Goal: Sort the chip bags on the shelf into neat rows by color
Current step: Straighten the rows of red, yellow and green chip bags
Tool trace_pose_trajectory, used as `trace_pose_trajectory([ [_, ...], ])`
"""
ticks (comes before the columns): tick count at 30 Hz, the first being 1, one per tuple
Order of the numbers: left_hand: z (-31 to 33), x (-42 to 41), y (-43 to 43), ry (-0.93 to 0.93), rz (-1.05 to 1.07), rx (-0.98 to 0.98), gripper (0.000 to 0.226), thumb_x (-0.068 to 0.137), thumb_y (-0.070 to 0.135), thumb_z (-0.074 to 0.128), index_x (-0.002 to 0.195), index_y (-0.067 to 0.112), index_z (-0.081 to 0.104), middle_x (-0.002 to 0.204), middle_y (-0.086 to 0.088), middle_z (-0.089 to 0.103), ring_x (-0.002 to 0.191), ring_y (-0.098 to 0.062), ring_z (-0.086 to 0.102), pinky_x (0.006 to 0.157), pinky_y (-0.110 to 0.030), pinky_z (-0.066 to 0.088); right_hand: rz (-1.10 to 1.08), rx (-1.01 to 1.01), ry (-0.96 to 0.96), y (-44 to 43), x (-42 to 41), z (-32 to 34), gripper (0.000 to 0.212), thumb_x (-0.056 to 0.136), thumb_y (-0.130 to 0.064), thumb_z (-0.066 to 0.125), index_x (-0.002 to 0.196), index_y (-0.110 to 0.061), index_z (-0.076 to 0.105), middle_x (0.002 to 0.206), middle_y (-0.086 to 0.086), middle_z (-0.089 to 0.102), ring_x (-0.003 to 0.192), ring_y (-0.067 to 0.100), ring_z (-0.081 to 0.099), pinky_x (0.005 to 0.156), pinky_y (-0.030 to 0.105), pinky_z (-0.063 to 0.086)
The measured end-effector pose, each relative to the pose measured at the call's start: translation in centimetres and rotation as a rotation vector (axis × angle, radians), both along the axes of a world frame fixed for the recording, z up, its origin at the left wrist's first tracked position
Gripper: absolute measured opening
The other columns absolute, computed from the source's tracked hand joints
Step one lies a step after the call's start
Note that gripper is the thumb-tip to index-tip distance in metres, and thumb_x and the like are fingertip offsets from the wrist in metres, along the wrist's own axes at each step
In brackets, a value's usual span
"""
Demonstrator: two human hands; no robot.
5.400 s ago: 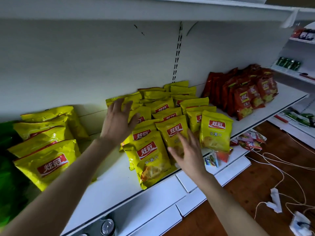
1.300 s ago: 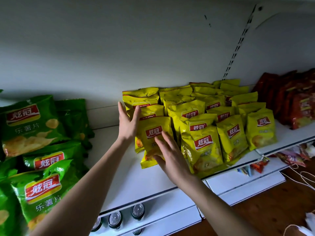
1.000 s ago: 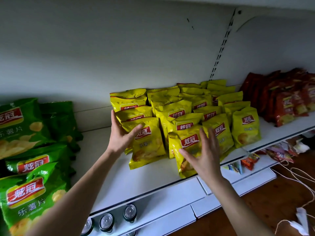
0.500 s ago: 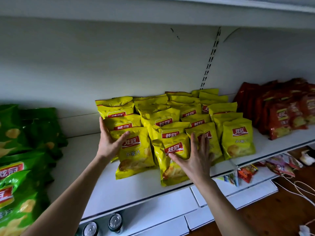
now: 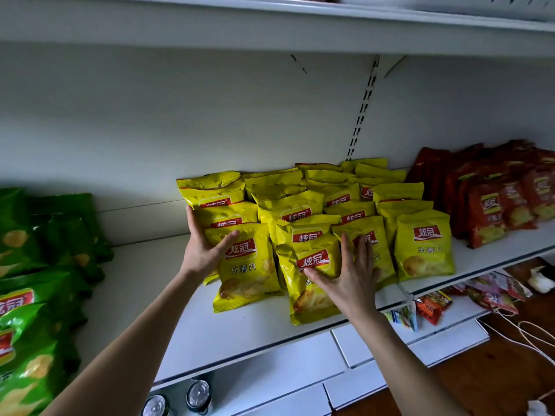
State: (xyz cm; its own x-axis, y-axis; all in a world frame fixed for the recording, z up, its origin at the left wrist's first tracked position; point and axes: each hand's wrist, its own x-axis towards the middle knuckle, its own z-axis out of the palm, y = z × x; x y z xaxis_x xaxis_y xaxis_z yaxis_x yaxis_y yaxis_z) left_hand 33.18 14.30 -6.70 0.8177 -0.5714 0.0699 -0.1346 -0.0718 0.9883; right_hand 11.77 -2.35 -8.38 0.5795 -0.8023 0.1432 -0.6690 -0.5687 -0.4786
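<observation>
Yellow chip bags stand in several front-to-back rows in the middle of the white shelf [image 5: 240, 325]. My left hand [image 5: 204, 250] presses against the left side of the leftmost row, fingers straight up along the bags, thumb across the front yellow bag [image 5: 249, 265]. My right hand [image 5: 351, 274] lies flat with straight fingers between the second row's front bag [image 5: 309, 283] and the bag behind it to the right, thumb touching the front bag. Green chip bags [image 5: 30, 295] fill the shelf's left end. Red chip bags [image 5: 492, 199] stand at the right end.
A bare strip of shelf separates the green bags from the yellow ones. An upper shelf [image 5: 270, 22] runs overhead. Below are can tops [image 5: 198, 394], small snack packets [image 5: 432, 304] on a lower shelf, and white cables [image 5: 534, 334] on the wooden floor.
My right hand left the leftmost front yellow bag and moved right onto the second row's front bag. My left hand stayed at the left side of the rows. The view shifted slightly.
</observation>
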Motion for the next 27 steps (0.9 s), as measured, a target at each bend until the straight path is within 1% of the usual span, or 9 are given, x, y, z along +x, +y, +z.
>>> trace_pose_trajectory([
  [4, 0.1, -0.2, 0.1, 0.012, 0.000, -0.026, 0.151, 0.032, 0.079, 0.075, 0.149, 0.034, -0.008, 0.130, 0.011, 0.042, 0.115, -0.016, 0.054, 0.092, -0.042, 0.051, -0.002, -0.010, -0.003, 0.0, -0.2, 0.0, 0.114, 0.054, -0.083, 0.040, 0.148, -0.028, 0.006, 0.156, 0.010, -0.003, 0.143, 0.028, -0.008, 0.109, 0.060, 0.008],
  [8, 0.2, -0.1, 0.7, 0.038, 0.008, -0.062, 0.154, 0.034, 0.075, 0.079, 0.149, 0.028, -0.013, 0.139, 0.012, 0.031, 0.121, -0.010, 0.047, 0.081, -0.021, 0.051, -0.001, -0.047, 0.033, 0.1, -0.3, 0.2, 0.121, 0.048, -0.091, 0.029, 0.148, -0.027, 0.005, 0.156, 0.011, -0.004, 0.143, 0.027, -0.009, 0.109, 0.060, 0.004],
  [11, 0.0, -0.2, 0.7, 0.040, -0.006, -0.070, 0.128, 0.067, 0.040, 0.082, 0.149, 0.023, -0.015, 0.149, 0.008, 0.022, 0.125, -0.007, 0.040, 0.090, -0.026, 0.049, -0.007, -0.065, 0.033, 0.3, -0.5, 0.2, 0.123, 0.046, -0.091, 0.023, 0.148, -0.026, 0.003, 0.156, 0.011, -0.005, 0.143, 0.027, -0.009, 0.109, 0.059, 0.003],
  [13, -0.1, -0.3, 0.6, 0.012, 0.006, -0.071, 0.108, 0.082, 0.016, 0.070, 0.149, 0.021, -0.014, 0.156, 0.000, 0.017, 0.127, -0.008, 0.037, 0.092, -0.026, 0.045, -0.012, -0.067, 0.011, 0.4, -0.5, 0.2, 0.124, 0.046, -0.091, 0.026, 0.148, -0.025, 0.005, 0.156, 0.011, -0.004, 0.143, 0.027, -0.008, 0.109, 0.060, 0.003],
  [17, 0.0, -0.2, 0.9, -0.022, 0.017, -0.063, 0.098, 0.087, 0.009, 0.061, 0.149, 0.017, -0.014, 0.156, -0.004, 0.019, 0.123, -0.008, 0.038, 0.071, -0.006, 0.047, -0.017, -0.085, -0.037, 0.7, -0.8, 0.3, 0.121, 0.050, -0.089, 0.033, 0.148, -0.023, 0.010, 0.156, 0.013, 0.000, 0.143, 0.027, -0.005, 0.109, 0.061, 0.005],
  [19, 0.1, -0.2, 1.2, -0.046, 0.035, -0.045, 0.096, 0.088, 0.011, 0.061, 0.150, 0.015, -0.012, 0.156, -0.005, 0.019, 0.119, -0.007, 0.037, 0.071, -0.005, 0.044, -0.021, -0.104, -0.052, 1.0, -1.1, 0.2, 0.123, 0.049, -0.091, 0.027, 0.148, -0.021, 0.010, 0.156, 0.014, 0.001, 0.143, 0.027, -0.004, 0.109, 0.061, 0.008],
  [22, 0.4, -0.3, 1.5, -0.154, 0.074, 0.016, 0.094, 0.087, 0.019, 0.063, 0.151, 0.013, -0.006, 0.157, -0.004, 0.016, 0.124, -0.003, 0.029, 0.086, -0.009, 0.035, -0.018, -0.122, -0.109, 1.5, -1.8, 0.1, 0.124, 0.050, -0.096, 0.017, 0.148, -0.020, 0.015, 0.155, 0.014, 0.005, 0.143, 0.029, 0.001, 0.109, 0.060, 0.013],
  [25, 0.4, -0.3, 1.7, -0.290, 0.114, 0.114, 0.098, 0.082, 0.035, 0.065, 0.151, 0.010, 0.000, 0.158, -0.009, 0.015, 0.142, -0.018, 0.020, 0.102, -0.022, 0.026, -0.026, -0.147, -0.148, 1.6, -2.6, 0.0, 0.118, 0.057, -0.094, 0.014, 0.145, -0.017, 0.026, 0.154, 0.016, 0.014, 0.142, 0.031, 0.010, 0.109, 0.057, 0.015],
  [27, 0.2, -0.5, 1.7, -0.344, 0.154, 0.174, 0.103, 0.079, 0.048, 0.065, 0.151, 0.008, 0.004, 0.157, -0.014, 0.015, 0.144, -0.025, 0.015, 0.111, -0.031, 0.020, -0.042, -0.176, -0.153, 1.4, -3.3, 0.0, 0.113, 0.063, -0.091, 0.015, 0.142, -0.013, 0.034, 0.151, 0.019, 0.023, 0.140, 0.034, 0.017, 0.109, 0.055, 0.017],
])
